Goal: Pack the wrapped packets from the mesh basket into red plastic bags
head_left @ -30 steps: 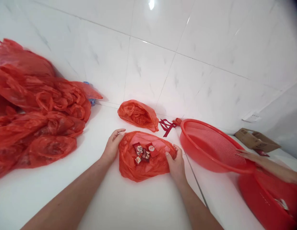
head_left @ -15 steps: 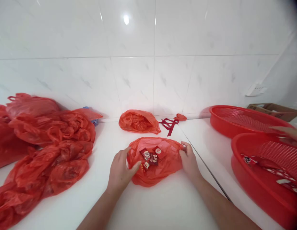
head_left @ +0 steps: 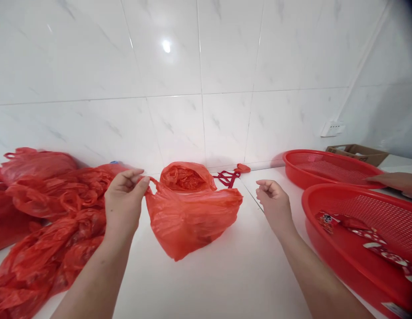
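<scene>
My left hand (head_left: 125, 201) pinches one handle of a thin red plastic bag (head_left: 195, 221) and lifts that corner. The bag's near side faces me, so the small red wrapped packets inside are hidden, apart from a faint dark shape low in it. To the right of the bag, my right hand (head_left: 275, 204) is off the plastic. Its fingers are loosely curled, thumb and forefinger apart, with nothing visible in them. Just behind the bag lies a second red plastic bag (head_left: 189, 175), its mouth showing crumpled red material.
Filled red bags (head_left: 56, 230) are heaped on the left. On the right are a red basket (head_left: 312, 199) with printed packets (head_left: 368, 237) and another red basket (head_left: 288, 161). Another person's hand (head_left: 395, 180) reaches over them. Dark red ribbon (head_left: 229, 179) lies by the wall; a cardboard box (head_left: 372, 155) stands behind.
The bag's mouth was spread between both hands with packets showing. Now my left hand has pulled a handle up and left, the mouth has folded over, and my right hand has let go.
</scene>
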